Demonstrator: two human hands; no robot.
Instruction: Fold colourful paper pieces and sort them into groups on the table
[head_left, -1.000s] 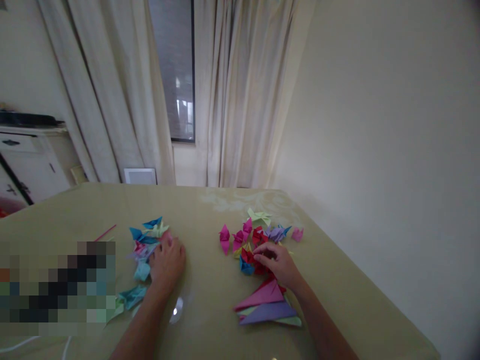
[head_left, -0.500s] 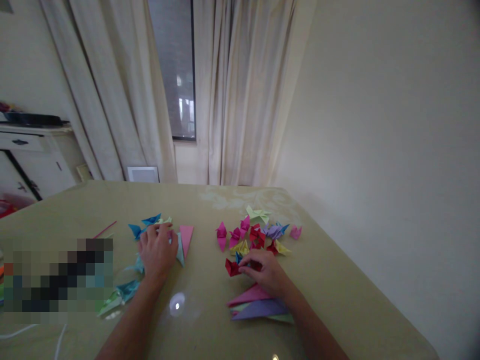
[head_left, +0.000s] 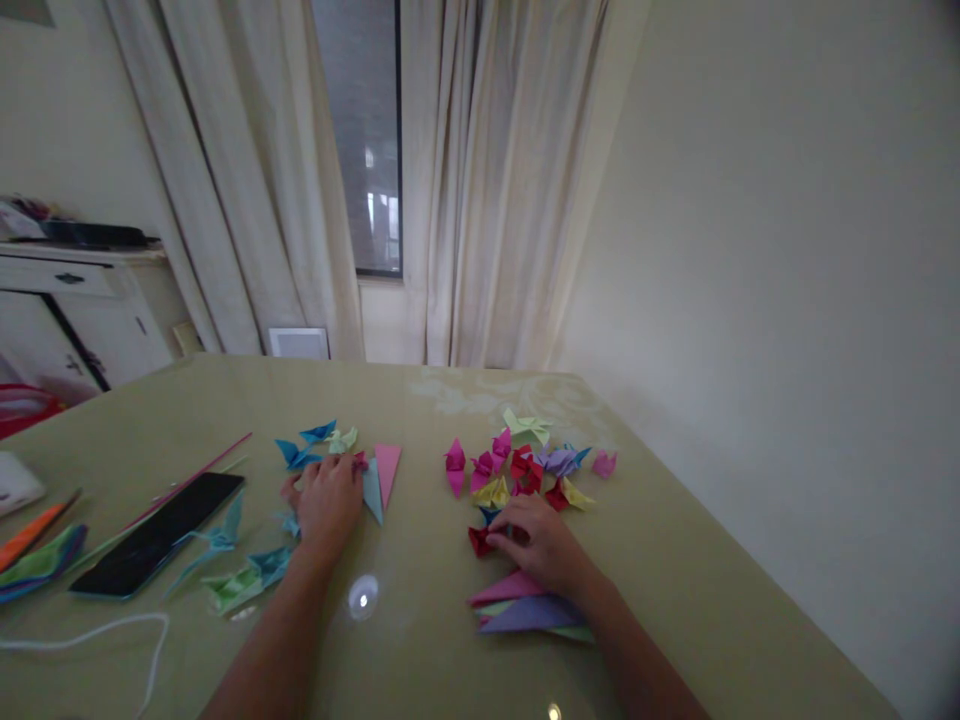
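Observation:
My right hand (head_left: 541,540) is closed at the fingertips on a red folded-paper crane (head_left: 478,543), with a bit of blue paper just behind it. My left hand (head_left: 330,500) lies palm down with bent fingers; a small pink-red paper edge (head_left: 361,461) shows beside them, and what is under the hand is hidden. Blue paper cranes (head_left: 296,455) and a pale green one (head_left: 343,440) lie beyond it. A pink paper triangle (head_left: 388,472) and a light blue one (head_left: 373,490) lie to its right. Folded pink and purple paper strips (head_left: 536,614) sit below my right hand.
Beyond my right hand is a cluster of magenta cranes (head_left: 455,468), red, yellow and lilac ones. At left lie a black phone (head_left: 161,535), a pink stick (head_left: 202,472), a white cable (head_left: 97,630) and more teal cranes (head_left: 217,540). A wall borders the table's right side.
The view has turned slightly left, so the phone shows whole. My right fingers have shifted slightly on the red crane. The pink-red edge beside my left hand now shows more plainly.

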